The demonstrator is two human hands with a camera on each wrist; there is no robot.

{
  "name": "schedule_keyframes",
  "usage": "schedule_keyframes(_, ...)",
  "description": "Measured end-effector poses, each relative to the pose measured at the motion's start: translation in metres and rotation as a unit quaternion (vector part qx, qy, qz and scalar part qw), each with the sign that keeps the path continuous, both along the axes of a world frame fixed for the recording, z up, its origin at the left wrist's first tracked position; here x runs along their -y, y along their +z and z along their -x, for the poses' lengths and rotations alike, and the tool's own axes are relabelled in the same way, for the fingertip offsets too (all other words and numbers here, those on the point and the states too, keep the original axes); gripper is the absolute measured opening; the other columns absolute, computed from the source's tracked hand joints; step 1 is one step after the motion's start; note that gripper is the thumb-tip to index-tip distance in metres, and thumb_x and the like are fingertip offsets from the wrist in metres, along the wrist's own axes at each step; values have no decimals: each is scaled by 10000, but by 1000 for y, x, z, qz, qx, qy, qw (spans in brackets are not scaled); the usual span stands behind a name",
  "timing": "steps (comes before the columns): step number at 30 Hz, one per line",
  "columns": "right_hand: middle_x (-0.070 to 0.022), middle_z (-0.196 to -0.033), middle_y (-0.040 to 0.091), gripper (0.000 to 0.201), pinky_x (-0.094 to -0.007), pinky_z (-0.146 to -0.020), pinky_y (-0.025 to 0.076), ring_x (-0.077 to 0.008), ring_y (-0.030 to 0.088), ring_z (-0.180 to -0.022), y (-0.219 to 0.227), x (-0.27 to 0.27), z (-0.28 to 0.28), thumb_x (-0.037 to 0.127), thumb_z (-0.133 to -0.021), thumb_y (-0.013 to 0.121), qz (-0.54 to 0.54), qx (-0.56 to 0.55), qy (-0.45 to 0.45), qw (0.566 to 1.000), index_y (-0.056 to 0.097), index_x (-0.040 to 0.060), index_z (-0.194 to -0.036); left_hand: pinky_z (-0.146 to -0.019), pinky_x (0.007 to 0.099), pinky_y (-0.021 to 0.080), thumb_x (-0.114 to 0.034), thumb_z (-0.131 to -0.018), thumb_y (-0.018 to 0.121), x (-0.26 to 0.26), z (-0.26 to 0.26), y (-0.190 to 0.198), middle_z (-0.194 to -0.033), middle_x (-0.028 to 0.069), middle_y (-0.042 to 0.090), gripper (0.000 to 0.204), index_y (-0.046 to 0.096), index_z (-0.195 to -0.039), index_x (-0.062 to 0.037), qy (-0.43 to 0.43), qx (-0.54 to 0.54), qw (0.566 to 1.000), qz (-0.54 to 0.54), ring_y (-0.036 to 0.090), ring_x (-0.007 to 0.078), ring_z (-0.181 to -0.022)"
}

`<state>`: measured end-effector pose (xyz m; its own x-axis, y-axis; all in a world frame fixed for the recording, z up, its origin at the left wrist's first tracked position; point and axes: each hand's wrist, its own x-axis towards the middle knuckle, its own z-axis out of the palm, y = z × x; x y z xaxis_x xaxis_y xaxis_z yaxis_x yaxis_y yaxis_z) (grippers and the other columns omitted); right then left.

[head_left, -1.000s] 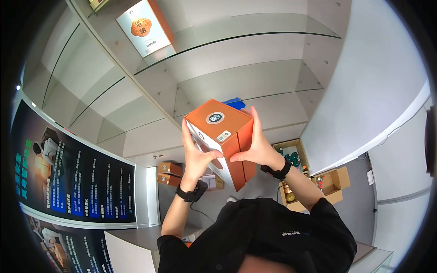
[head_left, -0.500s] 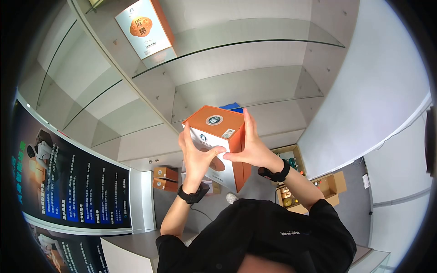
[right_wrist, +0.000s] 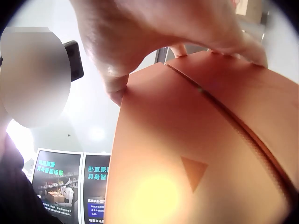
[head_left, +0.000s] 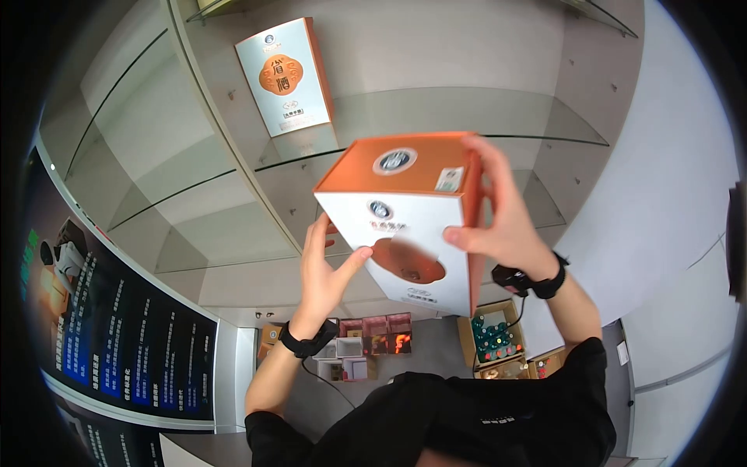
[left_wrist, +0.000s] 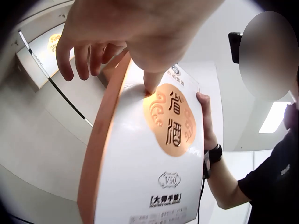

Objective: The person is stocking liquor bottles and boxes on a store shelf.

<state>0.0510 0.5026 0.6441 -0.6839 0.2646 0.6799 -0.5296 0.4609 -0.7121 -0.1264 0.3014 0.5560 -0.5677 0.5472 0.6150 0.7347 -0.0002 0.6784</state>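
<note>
A white-fronted liquor gift box (head_left: pixel 424 210) with an orange top and sides is held up before the cabinet, its front turned towards me. My right hand (head_left: pixel 510 222) grips the right side, thumb at the front edge and fingers round towards the back; the right wrist view shows that orange side (right_wrist: pixel 154 135) close up. On the other side, my left hand (head_left: pixel 320 268) holds the box with its thumb pressing the front near the copper emblem (left_wrist: pixel 173 121) and its fingers by the left side. A matching liquor box (head_left: pixel 284 78) stands on the upper shelf.
The glass shelf edge (head_left: pixel 545 140) runs behind the held box, with an upright divider (head_left: pixel 210 101) to its left. Below on the floor are a carton (head_left: pixel 467 342) of green bottles and several open box sections (head_left: pixel 377 323). Dark poster panels (head_left: pixel 140 342) stand at left.
The box has risen towards the upper shelf and turned so its white front faces me more fully. My right hand has moved up and right with it; the view has tilted up.
</note>
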Motion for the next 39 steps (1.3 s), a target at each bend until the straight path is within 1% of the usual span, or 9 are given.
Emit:
schedule_keyframes(6, -134, -1246, 498, 851, -348, -901, 491, -213, 544, -1104, 83, -33, 13, 191, -725, 775, -91, -77, -79, 990, 318, 81, -1434, -918, 385, 440, -285, -827, 733, -2, 56, 22, -1191, 147, 564, 579, 505, -1284, -12, 6, -55, 998, 7, 548, 271, -1105)
schedule_keyframes(11, -177, -1315, 466, 707, -375, -1027, 398, -233, 479, -1195, 139, -45, 33, 127, -783, 627, -90, -128, -90, 984, 283, 26, -1393, -930, 391, 445, -320, -857, 691, -15, 100, 37, -1169, 165, 584, 489, 561, -1202, 2, 33, -69, 997, 22, 568, 306, -1106)
schedule_keyframes(14, -155, -1245, 510, 702, -353, -979, 438, -220, 505, -1166, 152, -58, 48, 120, -784, 622, -74, -124, -77, 986, 281, 14, -1389, -942, 391, 445, -327, -862, 680, -26, 116, 46, -1182, 177, 584, 482, 569, -1190, 9, 49, -85, 995, 26, 564, 329, -1121)
schedule_keyframes(18, -171, -1256, 516, 654, -342, -949, 467, -228, 521, -1153, 153, -106, 92, 170, -850, 613, -108, -148, -89, 979, 275, -3, -1383, -963, 390, 441, -342, -871, 662, -45, 132, 54, -1230, 187, 571, 495, 567, -1199, 16, 77, -75, 993, 41, 549, 341, -1160)
schedule_keyframes(20, -132, -1204, 546, 749, -300, -814, 507, -182, 582, -1039, 149, -145, 117, 280, -837, 688, -107, -125, -136, 977, 285, 50, -1426, -975, 388, 436, -348, -873, 656, -54, 142, 52, -1255, 190, 562, 497, 570, -1198, 18, 87, -87, 991, 53, 541, 340, -1175)
schedule_keyframes(27, -206, -1279, 462, 882, -384, -971, 439, -275, 520, -1161, 136, -195, 174, 336, -766, 778, -93, -104, -82, 987, 270, -6, -1401, -991, 389, 429, -366, -880, 640, -80, 169, 51, -1313, 184, 540, 492, 588, -1182, 18, 72, -80, 991, 78, 516, 339, -1214)
schedule_keyframes(32, -265, -1417, 348, 1009, -448, -1047, 376, -357, 418, -1292, 130, -230, 190, 407, -768, 762, -109, -69, -87, 988, 174, -31, -1461, -1071, 471, 339, -368, -881, 633, -81, 183, 39, -1325, 156, 542, 483, 597, -1185, 5, 146, -130, 973, 120, 493, 329, -1237)
schedule_keyframes(38, -273, -1370, 421, 1056, -420, -1073, 353, -359, 426, -1298, 121, -194, 155, 431, -745, 787, -134, 13, -247, 960, 177, -90, -1432, -1111, 527, 254, -374, -878, 632, -77, 195, 34, -1292, 184, 564, 490, 602, -1183, 8, 187, -162, 960, 134, 500, 352, -1226)
schedule_keyframes(39, -274, -1354, 436, 1025, -411, -1073, 354, -356, 434, -1293, 116, -182, 147, 413, -747, 789, -126, 22, -213, 969, 197, -87, -1419, -1112, 521, 252, -374, -879, 631, -78, 197, 33, -1280, 194, 571, 497, 599, -1187, 15, 192, -167, 957, 137, 504, 359, -1221)
